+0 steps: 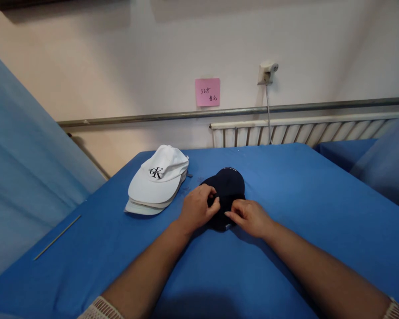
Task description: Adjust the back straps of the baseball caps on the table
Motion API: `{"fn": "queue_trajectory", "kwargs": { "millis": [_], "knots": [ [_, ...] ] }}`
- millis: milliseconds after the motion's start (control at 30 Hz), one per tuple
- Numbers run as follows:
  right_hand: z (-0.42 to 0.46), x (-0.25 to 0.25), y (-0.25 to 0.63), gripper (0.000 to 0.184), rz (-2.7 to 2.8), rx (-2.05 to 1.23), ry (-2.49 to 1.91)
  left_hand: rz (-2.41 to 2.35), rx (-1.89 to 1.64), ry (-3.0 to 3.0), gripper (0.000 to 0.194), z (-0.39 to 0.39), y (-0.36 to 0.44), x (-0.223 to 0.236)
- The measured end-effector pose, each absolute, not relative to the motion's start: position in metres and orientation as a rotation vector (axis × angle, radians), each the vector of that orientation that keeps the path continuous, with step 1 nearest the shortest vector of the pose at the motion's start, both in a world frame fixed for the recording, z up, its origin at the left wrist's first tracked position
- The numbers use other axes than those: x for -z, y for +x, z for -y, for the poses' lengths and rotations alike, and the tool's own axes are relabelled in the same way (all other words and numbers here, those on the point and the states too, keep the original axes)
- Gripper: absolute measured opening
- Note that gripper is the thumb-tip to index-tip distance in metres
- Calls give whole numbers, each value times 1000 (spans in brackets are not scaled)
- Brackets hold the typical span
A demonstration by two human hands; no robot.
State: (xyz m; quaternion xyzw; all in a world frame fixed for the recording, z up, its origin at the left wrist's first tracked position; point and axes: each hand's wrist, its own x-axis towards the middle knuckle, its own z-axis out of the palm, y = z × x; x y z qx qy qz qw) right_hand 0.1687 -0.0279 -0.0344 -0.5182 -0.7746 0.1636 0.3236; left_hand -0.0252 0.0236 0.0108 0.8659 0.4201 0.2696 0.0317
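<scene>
A black cap (226,188) lies on the blue-covered table between my two hands, its brim pointing away from me. My left hand (198,206) is at the cap's left side, its fingers bent and its thumb reaching over the dark fabric. On the right edge, my right hand (251,217) pinches the cloth with curled fingers and thumb. A small light tag shows at the cap's near edge. Left of it sits a stack of pale caps (146,209), topped by a white cap (168,166) with black "CK" lettering.
The blue sheet (286,186) covers the table. A thin stick (57,237) lies near its left edge. Blue curtains (16,146) hang at both sides. Behind are a wall with a pink note (207,92), a metal rail (173,116), a radiator (306,130) and a plugged-in cord (267,106).
</scene>
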Motion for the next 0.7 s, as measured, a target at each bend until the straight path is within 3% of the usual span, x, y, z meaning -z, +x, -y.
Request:
{"fn": "queue_trajectory", "kwargs": {
  "millis": [333, 433, 600, 700],
  "knots": [
    [26, 34, 161, 7, 1933, -240, -1366, -1245, -849, 2475, 14, -18, -20, -14],
    [26, 34, 159, 10, 1904, -246, -1386, -1264, -848, 2375, 15, -19, -20, -14],
    [28, 30, 153, 34, 1831, -295, -1347, -1230, -950, 2054, 16, -21, -15, -9],
    [27, 32, 147, 25, 1844, -368, -1390, -1134, -967, 1912, 17, -21, -9, -3]
  ]
}}
